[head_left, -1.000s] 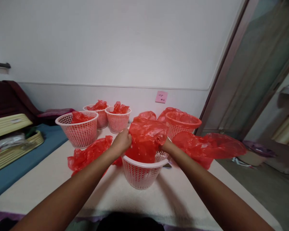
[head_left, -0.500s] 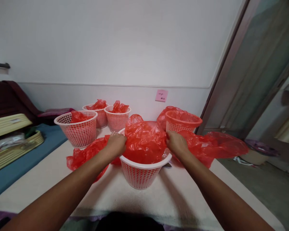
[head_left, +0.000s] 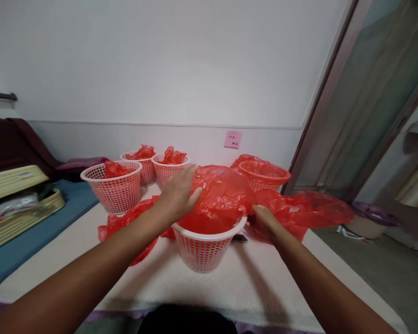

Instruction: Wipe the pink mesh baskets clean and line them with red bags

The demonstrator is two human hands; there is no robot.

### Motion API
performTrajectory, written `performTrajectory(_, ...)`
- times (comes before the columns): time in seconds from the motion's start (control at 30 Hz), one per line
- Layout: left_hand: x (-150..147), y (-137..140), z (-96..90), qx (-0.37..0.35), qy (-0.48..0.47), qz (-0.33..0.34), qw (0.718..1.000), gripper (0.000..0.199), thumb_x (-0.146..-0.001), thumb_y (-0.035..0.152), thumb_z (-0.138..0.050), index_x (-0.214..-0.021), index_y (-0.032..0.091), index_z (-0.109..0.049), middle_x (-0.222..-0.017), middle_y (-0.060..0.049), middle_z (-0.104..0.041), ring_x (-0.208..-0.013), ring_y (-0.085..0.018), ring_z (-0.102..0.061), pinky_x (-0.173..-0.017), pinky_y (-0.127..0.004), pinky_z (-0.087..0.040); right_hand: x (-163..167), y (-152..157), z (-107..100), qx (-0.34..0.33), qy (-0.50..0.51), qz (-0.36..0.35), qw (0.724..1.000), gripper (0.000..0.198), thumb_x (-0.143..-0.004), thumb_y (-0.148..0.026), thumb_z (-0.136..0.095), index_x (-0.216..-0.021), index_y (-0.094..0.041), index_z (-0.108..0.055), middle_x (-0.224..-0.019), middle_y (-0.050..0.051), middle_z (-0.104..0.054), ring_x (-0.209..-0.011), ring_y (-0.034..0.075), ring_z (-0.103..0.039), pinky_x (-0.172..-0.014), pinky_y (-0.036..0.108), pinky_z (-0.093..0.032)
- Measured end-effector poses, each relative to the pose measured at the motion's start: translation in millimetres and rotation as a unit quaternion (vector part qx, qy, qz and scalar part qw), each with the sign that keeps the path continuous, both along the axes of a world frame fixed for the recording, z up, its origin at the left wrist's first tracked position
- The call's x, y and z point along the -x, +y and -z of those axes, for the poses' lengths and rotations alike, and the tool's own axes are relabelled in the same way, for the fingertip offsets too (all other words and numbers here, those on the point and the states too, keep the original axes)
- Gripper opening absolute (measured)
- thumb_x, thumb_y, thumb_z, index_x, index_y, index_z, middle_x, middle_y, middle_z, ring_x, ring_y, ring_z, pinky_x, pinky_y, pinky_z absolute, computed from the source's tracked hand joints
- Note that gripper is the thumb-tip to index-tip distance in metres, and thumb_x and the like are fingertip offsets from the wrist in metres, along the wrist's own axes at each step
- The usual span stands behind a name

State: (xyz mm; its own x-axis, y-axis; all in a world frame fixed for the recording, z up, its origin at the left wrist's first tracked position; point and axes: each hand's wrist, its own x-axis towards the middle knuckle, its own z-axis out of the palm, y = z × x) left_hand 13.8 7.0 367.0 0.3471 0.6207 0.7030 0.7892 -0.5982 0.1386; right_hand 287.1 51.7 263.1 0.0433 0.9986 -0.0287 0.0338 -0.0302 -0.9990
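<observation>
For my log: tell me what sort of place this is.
Probably a room in a home: a low padded surface against a plain wall, a sliding glass door and an open suitcase.

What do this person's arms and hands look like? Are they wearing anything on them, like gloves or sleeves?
Both arms are bare along all that shows, with no sleeves in view. The left hand and right hand are bare too: no gloves, and no rings, watch or bracelet visible on either wrist. No markings or bandages can be made out.

pink note (head_left: 233,139) writing unreadable, both elbows cropped
</observation>
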Motion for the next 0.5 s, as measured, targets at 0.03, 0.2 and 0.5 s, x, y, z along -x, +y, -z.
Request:
performTrajectory(0.03, -13.4, -0.6, -6.5, -0.022, 0.025, 0.031, 0.999, 0.054, -0.085, 0.021, -0.049, -0.137, 0.012, -0.036, -0.144, -0.017, -0.044, -0.136, -0.025, -0.037, -0.112, -0.044, -0.031, 1.7, -1.4, -0.5, 0.005, 0.014, -0.012, 1.000, 0.014, -0.066, -0.034, -0.055, -0.070, -0.021, -0.053, -0.063, 0.001, -0.060, -0.053, 0.013, -0.052, -0.050, 0.025, -0.044)
performTrajectory(0.2, -64.0, 4.0, -11.5, -0.039, 0.155, 0.167, 0.973, 0.063, -0.076, 0.007, -0.047, -0.137, 0.012, -0.036, -0.146, -0.017, -0.042, -0.138, -0.028, -0.033, -0.114, -0.048, -0.024, 3.0, -10.1, -6.2, 0.018, 0.046, -0.055, 0.997, 0.012, -0.068, -0.031, -0.058, -0.072, -0.020, -0.057, -0.065, 0.002, -0.061, -0.055, 0.012, -0.054, -0.051, 0.024, -0.045)
performTrajectory(0.5, -41.7, -23.9, 47.5, 0.103, 0.197, 0.119, 0.968, 0.030, -0.088, 0.038, -0.052, -0.108, 0.017, -0.059, -0.100, -0.012, -0.066, -0.095, -0.029, -0.061, -0.088, -0.044, -0.045, -22.0, -16.4, -5.2, -0.020, -0.055, 0.053, 0.997, 0.020, -0.064, -0.023, -0.055, -0.082, -0.017, -0.061, -0.071, 0.003, -0.063, -0.055, 0.013, -0.056, -0.054, 0.027, -0.046)
